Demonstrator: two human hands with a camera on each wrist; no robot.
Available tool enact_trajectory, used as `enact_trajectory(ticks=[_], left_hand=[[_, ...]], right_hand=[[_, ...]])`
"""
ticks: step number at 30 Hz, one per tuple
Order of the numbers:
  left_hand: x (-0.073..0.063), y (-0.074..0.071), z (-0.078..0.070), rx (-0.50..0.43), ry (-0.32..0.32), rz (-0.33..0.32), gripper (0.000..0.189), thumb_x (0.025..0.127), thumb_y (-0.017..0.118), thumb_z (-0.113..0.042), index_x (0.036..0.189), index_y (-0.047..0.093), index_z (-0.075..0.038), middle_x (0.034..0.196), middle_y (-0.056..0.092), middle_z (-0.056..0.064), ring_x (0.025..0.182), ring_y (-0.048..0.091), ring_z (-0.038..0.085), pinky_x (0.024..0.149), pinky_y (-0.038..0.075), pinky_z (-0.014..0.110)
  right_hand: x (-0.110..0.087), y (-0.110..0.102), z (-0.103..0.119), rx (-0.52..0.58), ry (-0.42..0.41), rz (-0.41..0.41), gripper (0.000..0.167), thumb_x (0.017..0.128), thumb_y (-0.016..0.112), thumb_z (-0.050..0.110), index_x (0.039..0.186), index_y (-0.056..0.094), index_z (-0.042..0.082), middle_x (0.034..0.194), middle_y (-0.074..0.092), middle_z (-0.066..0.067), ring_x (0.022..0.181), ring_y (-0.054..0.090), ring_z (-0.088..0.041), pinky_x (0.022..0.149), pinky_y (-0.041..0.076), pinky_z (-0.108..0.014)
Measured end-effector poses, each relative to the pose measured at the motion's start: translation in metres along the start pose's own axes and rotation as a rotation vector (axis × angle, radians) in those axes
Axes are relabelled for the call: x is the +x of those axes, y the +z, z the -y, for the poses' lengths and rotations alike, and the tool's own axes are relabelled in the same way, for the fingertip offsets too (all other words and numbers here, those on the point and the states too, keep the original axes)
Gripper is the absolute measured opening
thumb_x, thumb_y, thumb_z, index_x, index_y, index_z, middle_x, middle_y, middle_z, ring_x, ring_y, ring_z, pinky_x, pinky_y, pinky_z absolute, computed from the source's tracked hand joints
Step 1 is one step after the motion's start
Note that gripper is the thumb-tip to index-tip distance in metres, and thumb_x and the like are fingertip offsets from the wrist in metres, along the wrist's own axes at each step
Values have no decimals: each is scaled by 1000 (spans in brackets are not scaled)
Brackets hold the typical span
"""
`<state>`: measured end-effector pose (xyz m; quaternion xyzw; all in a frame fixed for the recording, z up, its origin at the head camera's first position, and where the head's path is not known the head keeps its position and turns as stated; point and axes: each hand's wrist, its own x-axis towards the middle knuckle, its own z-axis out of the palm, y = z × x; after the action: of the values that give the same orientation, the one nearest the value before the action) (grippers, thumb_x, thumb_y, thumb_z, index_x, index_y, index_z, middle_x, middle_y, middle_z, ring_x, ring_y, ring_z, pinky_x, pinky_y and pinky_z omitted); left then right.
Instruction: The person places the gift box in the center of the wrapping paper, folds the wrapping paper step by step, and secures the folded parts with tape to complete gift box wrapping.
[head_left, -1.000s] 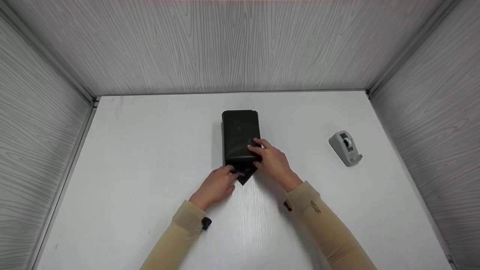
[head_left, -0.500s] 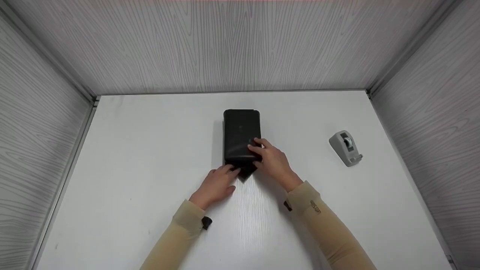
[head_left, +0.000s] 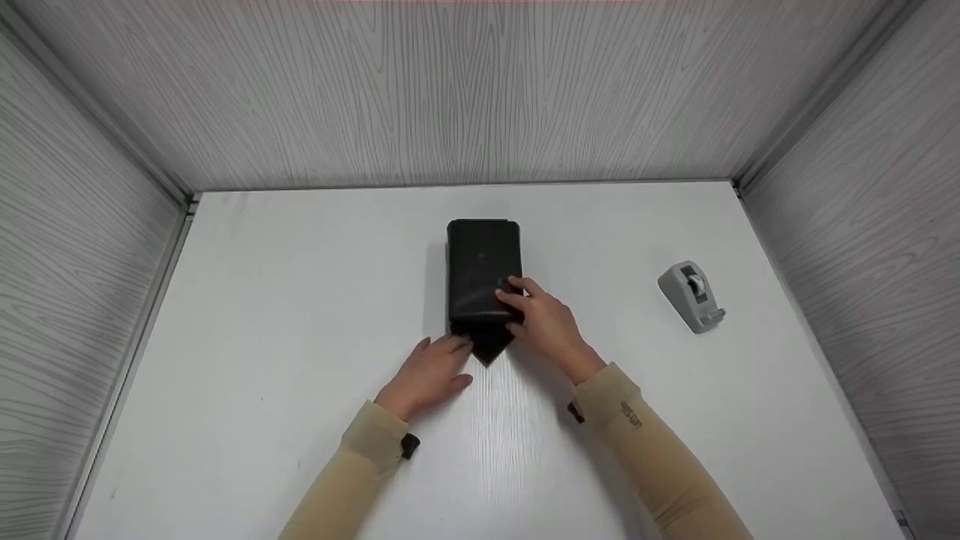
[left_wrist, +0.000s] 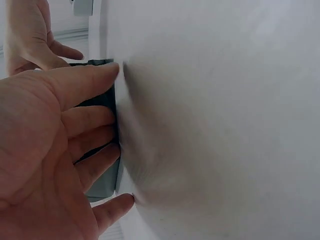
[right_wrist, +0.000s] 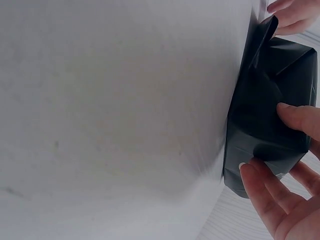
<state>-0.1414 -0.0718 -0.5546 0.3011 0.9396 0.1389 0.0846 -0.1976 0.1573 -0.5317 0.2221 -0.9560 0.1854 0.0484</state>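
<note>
Fingertips of the left hand [head_left: 429, 375] had drawn back a little toward the person's left since half a second earlier, leaving more of the pointed black flap [head_left: 491, 349] uncovered; the right hand [head_left: 546, 322] had stayed where it was. The left hand's fingers were extended and slightly bent, gripping nothing, with some tips at the wrapped end beside the flap. The right hand held the near right corner of the black packet [head_left: 484, 262], its thumb against the near end and its fingers along the right side and over the top.

That packet lay flat near the middle of the white table [head_left: 300, 300], long side running away from the person, the flap jutting from its near end. The right wrist view showed folds and creases in its dark wrapping. Tan sleeves [head_left: 660, 450] covered both forearms. Well apart to the right sat a grey tape dispenser [head_left: 679, 294], and pale wood-grain panels [head_left: 480, 97] enclosed the table's back and sides.
</note>
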Motion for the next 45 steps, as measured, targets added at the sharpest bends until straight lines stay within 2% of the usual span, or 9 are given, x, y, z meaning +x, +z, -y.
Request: enact_trajectory(ticks=[7, 15, 21, 24, 31, 34, 41, 43, 45], left_hand=[[0, 2, -2, 52, 17, 39, 53, 95, 63, -38, 141, 56, -14, 148, 45, 10, 136, 38, 31, 104, 30, 64], [-3, -1, -7, 55, 25, 126, 53, 92, 66, -43, 142, 54, -29, 155, 32, 17, 143, 26, 36, 108, 22, 65], [-5, -3, -8, 30, 32, 163, 60, 90, 69, -43, 145, 50, -30, 158, 25, 19, 145, 20, 38, 109, 16, 66], [-5, -4, -5, 8, 42, 139, 61, 90, 70, -39, 146, 50, -26, 156, 29, 18, 144, 24, 35, 109, 17, 65], [-4, -9, 4, -9, 20, -24, 56, 90, 72, -26, 139, 54, -6, 140, 52, 13, 131, 46, 27, 104, 34, 59], [-4, -10, 6, 0, 19, -41, 55, 89, 73, -24, 135, 56, 2, 137, 53, 15, 127, 49, 28, 102, 38, 57], [-4, -4, 3, 65, 38, -69, 56, 89, 73, -26, 130, 55, 9, 133, 53, 17, 121, 53, 30, 100, 43, 49], [-4, -1, 1, 83, 48, -84, 57, 89, 73, -27, 130, 55, 9, 132, 53, 18, 120, 54, 30, 99, 44, 48], [-5, 0, 0, 95, 61, -89, 54, 89, 73, -27, 132, 57, 3, 131, 54, 17, 120, 53, 32, 98, 44, 49]], right_hand=[[0, 0, 0, -1, 7, 11, 56, 83, 80, 16, 136, 61, 21, 145, 46, -4, 118, 58, -29, 83, 53, -41], [0, 0, 0, 6, 6, 8, 56, 84, 80, 15, 136, 62, 21, 145, 47, -4, 117, 59, -29, 83, 53, -41], [0, -1, 1, 11, 19, 19, 56, 84, 80, 16, 136, 61, 22, 145, 46, -3, 117, 59, -28, 84, 53, -40], [0, -1, 0, 9, 19, 21, 56, 84, 80, 16, 136, 61, 22, 146, 46, -3, 118, 58, -28, 85, 52, -40], [-1, -1, 0, 11, -1, 4, 55, 84, 80, 15, 135, 62, 20, 144, 46, -4, 116, 59, -27, 83, 53, -39], [-1, -1, 0, 14, -12, -7, 54, 83, 80, 14, 135, 63, 19, 144, 47, -5, 115, 60, -28, 83, 53, -39], [0, -1, 1, 9, -9, -5, 55, 83, 80, 15, 135, 62, 19, 144, 47, -5, 116, 59, -26, 85, 52, -38], [0, -1, 1, 10, -5, 0, 55, 83, 80, 15, 135, 62, 19, 144, 47, -4, 117, 59, -26, 85, 52, -38], [0, -1, 1, 10, -2, 5, 55, 83, 80, 15, 135, 62, 20, 144, 46, -4, 117, 58, -26, 86, 52, -38]])
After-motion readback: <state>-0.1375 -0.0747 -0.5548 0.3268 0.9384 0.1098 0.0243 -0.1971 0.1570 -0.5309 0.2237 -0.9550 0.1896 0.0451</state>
